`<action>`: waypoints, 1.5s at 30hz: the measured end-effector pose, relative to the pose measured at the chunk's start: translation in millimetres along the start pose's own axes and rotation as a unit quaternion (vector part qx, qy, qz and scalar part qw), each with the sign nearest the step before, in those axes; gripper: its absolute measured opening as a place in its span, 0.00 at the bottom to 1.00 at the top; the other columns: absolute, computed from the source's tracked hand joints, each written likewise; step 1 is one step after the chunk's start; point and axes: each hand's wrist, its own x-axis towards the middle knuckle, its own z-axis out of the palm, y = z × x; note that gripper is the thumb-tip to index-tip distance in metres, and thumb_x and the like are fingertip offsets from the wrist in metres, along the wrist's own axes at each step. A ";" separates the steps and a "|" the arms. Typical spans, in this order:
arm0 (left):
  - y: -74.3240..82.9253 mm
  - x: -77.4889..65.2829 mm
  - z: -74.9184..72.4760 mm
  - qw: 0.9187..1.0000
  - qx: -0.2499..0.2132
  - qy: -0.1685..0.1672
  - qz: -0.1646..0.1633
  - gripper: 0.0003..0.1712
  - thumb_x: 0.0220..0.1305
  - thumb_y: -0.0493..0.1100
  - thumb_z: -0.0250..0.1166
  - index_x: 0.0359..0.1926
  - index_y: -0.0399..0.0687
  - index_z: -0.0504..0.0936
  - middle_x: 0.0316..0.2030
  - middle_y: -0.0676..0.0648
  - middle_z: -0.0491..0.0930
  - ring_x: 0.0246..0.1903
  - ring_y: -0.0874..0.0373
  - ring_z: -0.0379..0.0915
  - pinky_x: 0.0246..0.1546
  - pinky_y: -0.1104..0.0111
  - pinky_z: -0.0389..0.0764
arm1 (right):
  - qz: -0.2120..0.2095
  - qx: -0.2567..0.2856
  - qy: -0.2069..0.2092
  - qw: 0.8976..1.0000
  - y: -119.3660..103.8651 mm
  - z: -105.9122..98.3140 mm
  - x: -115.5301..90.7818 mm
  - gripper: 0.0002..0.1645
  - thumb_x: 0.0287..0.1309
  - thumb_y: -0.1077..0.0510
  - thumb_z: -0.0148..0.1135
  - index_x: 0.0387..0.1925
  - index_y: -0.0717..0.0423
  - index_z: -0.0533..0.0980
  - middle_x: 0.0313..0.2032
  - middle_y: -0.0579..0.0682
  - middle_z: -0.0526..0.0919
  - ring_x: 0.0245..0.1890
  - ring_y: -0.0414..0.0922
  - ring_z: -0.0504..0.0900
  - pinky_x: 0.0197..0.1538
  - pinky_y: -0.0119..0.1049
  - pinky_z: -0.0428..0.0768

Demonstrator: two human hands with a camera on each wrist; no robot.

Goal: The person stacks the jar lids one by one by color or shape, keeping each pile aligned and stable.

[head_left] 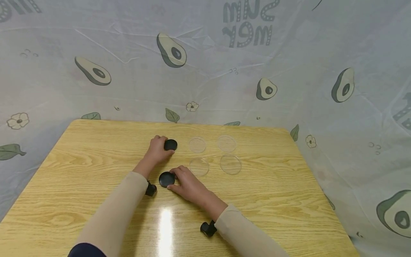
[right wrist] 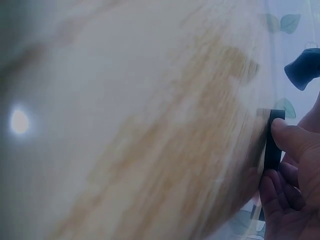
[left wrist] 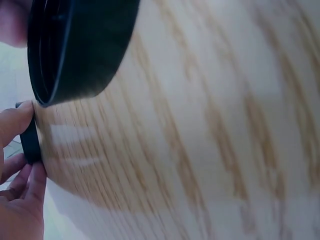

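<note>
Though clear discs (head_left: 230,164) faint, L grip (head_left: 157,149) round far blk disc (head_left: 171,145), R grip (head_left: 187,182) round nr blk disc (head_left: 166,179)

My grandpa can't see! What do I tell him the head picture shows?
A person's left hand grips a black disc and their right hand a nearer one, at a wooden table. Four clear discs lie to the right, an avocado-print cloth behind.

A pale, creased cloth (head_left: 128,32) hangs beyond the far edge of the wooden table (head_left: 263,200), printed with halved avocados (head_left: 172,50), pale flowers (head_left: 18,121), green leaves (head_left: 172,115) and, up high, grey "summer" lettering (head_left: 245,34). A bright streak of light (head_left: 165,232) gleams on the tabletop's yellowish grain, toward the near side.
</note>
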 end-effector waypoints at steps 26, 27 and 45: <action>-2.6 -3.5 -3.8 1.000 0.031 0.007 0.000 0.36 0.72 0.43 0.68 0.71 0.25 0.69 0.66 0.22 0.68 0.66 0.31 0.68 0.67 0.44 0.75 | 0.000 0.008 0.000 1.000 -3.7 1.6 1.3 0.29 0.69 0.50 0.70 0.64 0.58 0.76 0.55 0.53 0.80 0.50 0.43 0.78 0.57 0.34 0.79; -3.1 -3.8 -4.1 1.000 0.028 0.007 0.000 0.36 0.72 0.44 0.68 0.71 0.25 0.69 0.66 0.22 0.68 0.66 0.30 0.68 0.67 0.43 0.74 | 0.002 0.007 -0.001 1.000 -3.6 1.6 1.4 0.29 0.69 0.50 0.70 0.65 0.58 0.76 0.55 0.53 0.80 0.50 0.43 0.78 0.57 0.34 0.79; 1.0 -24.9 -14.1 0.998 0.020 0.016 0.049 0.35 0.68 0.44 0.73 0.68 0.28 0.74 0.57 0.29 0.75 0.51 0.39 0.76 0.54 0.49 0.80 | 0.008 0.010 -0.001 1.000 -2.1 -1.9 0.9 0.30 0.69 0.50 0.70 0.65 0.60 0.76 0.56 0.54 0.80 0.51 0.44 0.79 0.57 0.36 0.80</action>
